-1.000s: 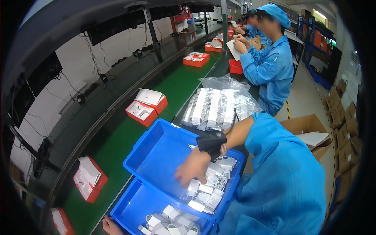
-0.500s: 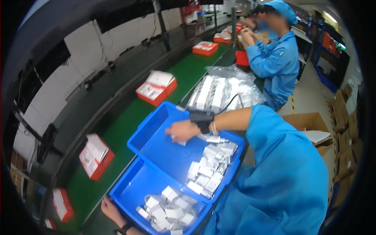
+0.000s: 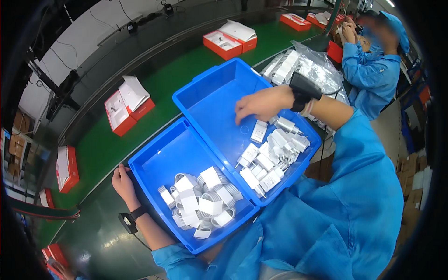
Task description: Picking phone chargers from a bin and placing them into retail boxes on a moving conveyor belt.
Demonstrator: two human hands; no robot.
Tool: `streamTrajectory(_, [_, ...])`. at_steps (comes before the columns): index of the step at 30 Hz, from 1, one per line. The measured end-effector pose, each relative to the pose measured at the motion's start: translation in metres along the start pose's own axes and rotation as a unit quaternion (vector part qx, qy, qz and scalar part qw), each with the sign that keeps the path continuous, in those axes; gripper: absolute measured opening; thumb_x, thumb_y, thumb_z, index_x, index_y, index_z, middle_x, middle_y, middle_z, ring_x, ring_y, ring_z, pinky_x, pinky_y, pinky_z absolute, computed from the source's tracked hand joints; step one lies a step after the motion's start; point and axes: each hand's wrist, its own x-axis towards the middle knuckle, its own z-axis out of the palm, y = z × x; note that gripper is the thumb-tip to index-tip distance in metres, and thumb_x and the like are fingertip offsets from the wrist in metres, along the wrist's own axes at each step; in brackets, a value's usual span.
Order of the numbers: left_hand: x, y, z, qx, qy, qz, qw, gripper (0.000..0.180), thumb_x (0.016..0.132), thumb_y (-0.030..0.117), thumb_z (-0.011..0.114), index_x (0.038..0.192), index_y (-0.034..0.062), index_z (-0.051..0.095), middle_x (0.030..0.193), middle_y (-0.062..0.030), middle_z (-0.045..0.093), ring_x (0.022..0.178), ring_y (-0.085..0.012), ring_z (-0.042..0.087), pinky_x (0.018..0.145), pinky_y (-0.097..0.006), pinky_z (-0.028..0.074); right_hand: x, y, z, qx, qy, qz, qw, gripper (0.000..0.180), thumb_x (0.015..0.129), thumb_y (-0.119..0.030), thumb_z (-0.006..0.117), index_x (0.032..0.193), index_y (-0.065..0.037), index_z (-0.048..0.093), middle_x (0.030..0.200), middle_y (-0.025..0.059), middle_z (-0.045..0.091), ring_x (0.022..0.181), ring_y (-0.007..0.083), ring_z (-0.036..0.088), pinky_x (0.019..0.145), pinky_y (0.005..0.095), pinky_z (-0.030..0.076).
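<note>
My right hand (image 3: pixel 265 105) hangs over the upper blue bin (image 3: pixel 205 105), its fingers loosely bent and apart. Nothing shows in them. Just below it, a white charger plug (image 3: pixel 259 131) lies on the bin floor. Several more white charger plugs (image 3: pixel 265 161) are heaped at that bin's near right end. Beside the outer left wall of the lower blue bin (image 3: pixel 156 151) is my left hand (image 3: pixel 123 183), fingers stretched upward and holding nothing visible. Coiled white cables with paper bands (image 3: pixel 205 198) lie heaped in the lower bin.
Open red-and-white boxes (image 3: pixel 128 108) stand along the green conveyor belt (image 3: pixel 168 86) past the bins. Clear plastic bags of white items (image 3: pixel 310 65) lie beyond the upper bin. A co-worker in blue (image 3: pixel 375 70) stands at the far right.
The view has swung, so bins and boxes sit elsewhere in the picture. The white item that was under my right hand's fingers is gone from there; a charger plug now lies apart below the hand.
</note>
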Motion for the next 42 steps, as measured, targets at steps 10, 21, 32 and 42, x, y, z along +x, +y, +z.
streamTrajectory(10, [0.002,-0.016,0.006,-0.022,0.0,-0.006,1.0,0.041,0.095,0.032,0.055,0.068,0.0017,0.062,0.057,-0.0001,0.047,0.058,-0.0098,0.041,0.056,-0.029,0.034,0.016,-0.019,0.008,-0.013,0.004,0.154,0.988,0.047,0.09,-0.039,0.061,0.123,-0.007,0.056,0.072,0.013,0.067,0.077,0.036,0.066,0.072,0.0452,0.052])
streamTrajectory(21, [-0.006,-0.003,0.002,0.01,0.021,-0.021,1.0,0.04,0.094,0.034,0.055,0.073,0.0022,0.066,0.059,-0.0059,0.056,0.06,-0.0145,0.05,0.061,-0.031,0.041,0.045,-0.002,-0.002,-0.015,0.004,0.075,0.997,0.052,0.081,-0.028,0.069,0.125,-0.002,0.056,0.115,0.0181,0.058,0.103,0.0353,0.061,0.09,0.0432,0.048])
streamTrajectory(32, [-0.008,0.018,-0.003,0.042,0.028,-0.069,0.996,0.038,0.092,0.037,0.055,0.072,0.0086,0.068,0.056,-0.0047,0.056,0.056,-0.018,0.055,0.058,-0.034,0.041,0.086,-0.056,-0.18,-0.162,0.093,-0.13,0.974,0.054,0.072,-0.022,0.076,0.12,-0.001,0.059,0.106,0.0144,0.062,0.097,0.032,0.062,0.087,0.0383,0.051])
streamTrajectory(42, [-0.012,0.012,-0.002,0.029,0.041,-0.083,0.995,0.036,0.092,0.037,0.057,0.072,0.0094,0.069,0.064,-0.006,0.063,0.064,-0.023,0.063,0.064,-0.034,0.047,0.3,-0.018,-0.18,-0.24,0.071,-0.086,0.964,0.053,0.069,-0.022,0.077,0.114,0.004,0.062,0.105,0.0191,0.063,0.093,0.0322,0.064,0.082,0.0385,0.053])
